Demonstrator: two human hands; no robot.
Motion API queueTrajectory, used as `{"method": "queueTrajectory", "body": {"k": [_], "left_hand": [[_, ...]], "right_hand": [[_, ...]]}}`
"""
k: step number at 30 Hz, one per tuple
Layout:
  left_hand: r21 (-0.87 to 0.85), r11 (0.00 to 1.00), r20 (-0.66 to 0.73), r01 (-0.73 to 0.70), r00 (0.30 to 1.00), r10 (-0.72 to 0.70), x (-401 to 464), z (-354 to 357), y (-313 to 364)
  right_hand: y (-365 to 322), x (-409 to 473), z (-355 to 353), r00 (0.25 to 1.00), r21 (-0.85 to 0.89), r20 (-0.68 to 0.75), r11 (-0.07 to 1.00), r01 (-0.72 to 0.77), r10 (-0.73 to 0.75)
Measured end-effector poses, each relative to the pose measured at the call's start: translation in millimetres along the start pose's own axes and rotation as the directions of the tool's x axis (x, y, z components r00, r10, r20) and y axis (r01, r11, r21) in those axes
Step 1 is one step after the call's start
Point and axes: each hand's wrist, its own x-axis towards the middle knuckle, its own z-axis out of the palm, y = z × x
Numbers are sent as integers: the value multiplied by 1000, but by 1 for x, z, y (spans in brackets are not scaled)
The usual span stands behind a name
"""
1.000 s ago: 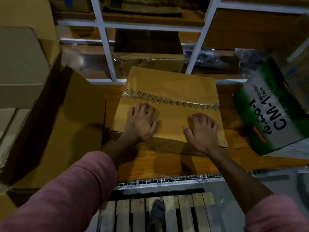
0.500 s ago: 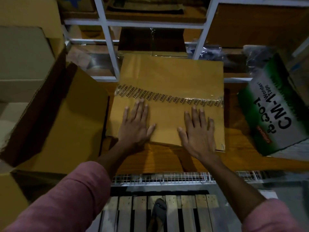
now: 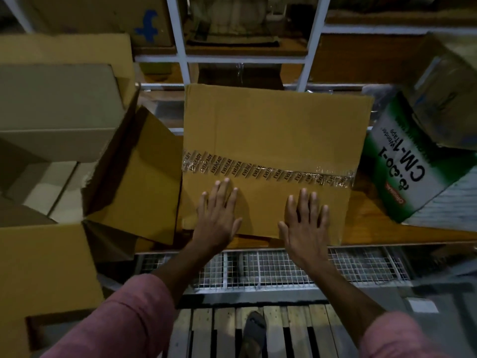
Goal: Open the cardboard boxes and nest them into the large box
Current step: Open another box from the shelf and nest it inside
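Head view: white metal shelving (image 3: 180, 60) filled the background, wooden shelf board (image 3: 366, 228) below. One brown flattened cardboard box (image 3: 273, 140) with a printed clear tape strip (image 3: 265, 173) lay at centre, leaning up toward 12 o'clock. Left hand (image 3: 219, 215) and right hand (image 3: 307, 223) both pressed flat on its near panel, fingers straight and spread, gripping nothing. One large open brown cardboard box (image 3: 144, 182) sat at 9 o'clock, flaps up, touching the flat box's left edge. One green-and-white printed carton (image 3: 413, 161) tilted at 3 o'clock. Judgement: to pop the flat box open well, grip opposite edges and push corners square before nesting. Two hands, two pink sleeves (image 3: 124, 319), one sandalled foot (image 3: 254, 329) at 6 o'clock.
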Motion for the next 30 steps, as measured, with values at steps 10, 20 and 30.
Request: {"method": "queueTrajectory", "body": {"k": [10, 20, 30], "left_hand": [[25, 1000, -84, 16, 996, -14, 65, -91, -8], [40, 999, 71, 7, 997, -10, 90, -74, -1], [50, 997, 180, 65, 981, -73, 66, -36, 0]], "right_hand": [[2, 1, 7, 1000, 29, -6, 1000, -4, 4], [6, 11, 15, 999, 31, -47, 999, 4, -3], [6, 15, 15, 993, 33, -113, 999, 24, -20]]}}
